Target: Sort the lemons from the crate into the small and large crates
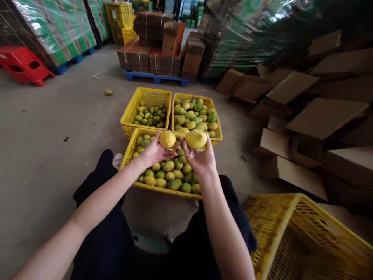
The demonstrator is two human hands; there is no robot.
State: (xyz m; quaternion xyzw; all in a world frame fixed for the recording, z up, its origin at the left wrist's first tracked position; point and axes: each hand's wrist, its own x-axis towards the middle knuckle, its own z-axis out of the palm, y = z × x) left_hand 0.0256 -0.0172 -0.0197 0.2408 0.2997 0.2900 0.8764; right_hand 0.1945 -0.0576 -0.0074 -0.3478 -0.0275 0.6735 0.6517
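In my left hand rests a yellow lemon, held between thumb and fingers. A larger, longer yellow lemon lies in my right hand, its fingers and thumb cupped round it from below. Both hands are above the near yellow crate, which is full of green and yellow lemons. Beyond it stand two more yellow crates: the far left one holds smaller, greener fruit, and the far right one is filled high with mixed green and yellow lemons.
A large yellow crate stands at my right knee. Cardboard boxes are heaped on the right. Flattened cartons sit on a blue pallet ahead. One lemon lies on the floor, and a red stool is at far left.
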